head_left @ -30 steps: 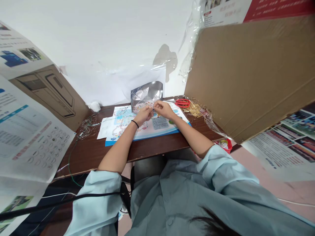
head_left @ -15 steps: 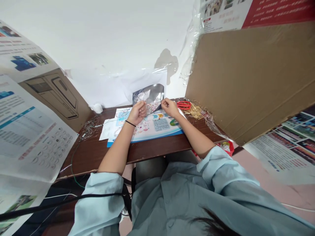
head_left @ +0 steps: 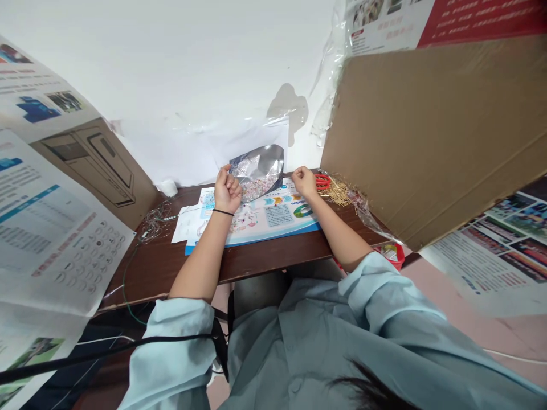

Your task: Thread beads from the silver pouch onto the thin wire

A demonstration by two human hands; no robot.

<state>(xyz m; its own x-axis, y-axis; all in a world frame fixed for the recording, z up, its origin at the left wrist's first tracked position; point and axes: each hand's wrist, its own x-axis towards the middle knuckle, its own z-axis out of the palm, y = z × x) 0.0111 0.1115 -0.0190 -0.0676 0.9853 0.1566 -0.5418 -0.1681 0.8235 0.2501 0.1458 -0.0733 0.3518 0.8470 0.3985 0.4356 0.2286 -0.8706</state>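
My left hand (head_left: 228,191), with a black band at the wrist, is raised over the left part of a printed sheet (head_left: 280,215), its fingers curled together. My right hand (head_left: 303,181) is pinched above the sheet's right side. A thin line seems to run between the two hands; what each one grips is too small to make out. Behind and between them lies an open bag (head_left: 260,185) of small pink and white beads. Red-handled scissors (head_left: 323,182) rest just right of my right hand.
A pile of thin golden sticks (head_left: 337,192) lies beside the scissors. Tangled clear wire (head_left: 154,223) is at the table's left. Cardboard panels (head_left: 431,125) stand on both sides. A red basket (head_left: 397,257) sits below the right edge.
My hands have moved apart, the left one to the left and the right one to the right. More of the bead bag shows between them.
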